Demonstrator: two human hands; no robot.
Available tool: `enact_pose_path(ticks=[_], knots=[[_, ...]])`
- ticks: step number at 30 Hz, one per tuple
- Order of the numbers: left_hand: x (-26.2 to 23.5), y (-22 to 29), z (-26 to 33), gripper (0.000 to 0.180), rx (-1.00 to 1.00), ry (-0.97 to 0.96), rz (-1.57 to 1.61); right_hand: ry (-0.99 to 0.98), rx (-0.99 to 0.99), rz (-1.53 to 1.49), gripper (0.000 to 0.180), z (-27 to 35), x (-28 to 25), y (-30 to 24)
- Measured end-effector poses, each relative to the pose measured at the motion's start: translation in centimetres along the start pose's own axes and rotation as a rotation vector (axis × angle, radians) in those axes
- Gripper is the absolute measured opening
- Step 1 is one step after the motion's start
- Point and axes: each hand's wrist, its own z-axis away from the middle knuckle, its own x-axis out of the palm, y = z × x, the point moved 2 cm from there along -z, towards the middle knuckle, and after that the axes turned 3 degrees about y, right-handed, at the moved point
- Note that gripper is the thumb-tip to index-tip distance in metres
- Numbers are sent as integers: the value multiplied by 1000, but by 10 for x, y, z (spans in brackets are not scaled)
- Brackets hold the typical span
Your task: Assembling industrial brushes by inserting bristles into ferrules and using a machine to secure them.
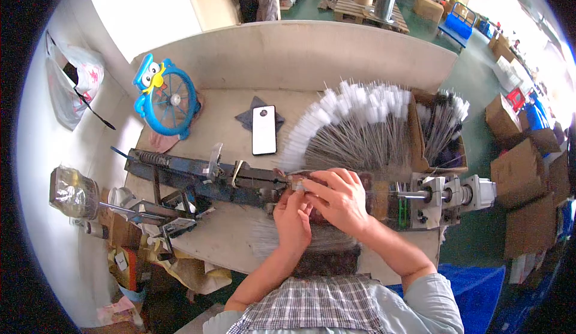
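My left hand (pixel 292 221) is closed in a pinch at the right end of a long dark metal machine bed (pixel 204 181). Over the same spot my right hand (pixel 340 197) bends down, its fingertips meeting the left ones. Whatever the fingertips pinch is small and mostly hidden by them. Behind the hands fans out a big heap of thin wire brushes (pixel 360 127) with white bristle ends. More fine wires (pixel 264 238) lie on the near side of the bed, partly behind my left forearm.
A motor unit with a shaft (pixel 444 196) stands at right. Beyond it, a cardboard box (pixel 447 165) holds dark-tipped brushes. A white phone (pixel 263 131) lies on a grey cloth; a blue cartoon-bird wheel (pixel 150 109) stands at left. A low panel (pixel 324 49) closes the table's back.
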Motion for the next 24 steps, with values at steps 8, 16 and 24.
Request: enact_pose_path(ticks=[8,16,24], knots=[[-7,-2,-4,8,-102,19,133,-29,-4,-36,27,-1,5,2],[-5,-2,-3,8,-7,-9,80,-1,11,-20,24,6,3,3],[-3,-3,-4,9,-14,-16,60,-32,0,-26,23,2,1,3]])
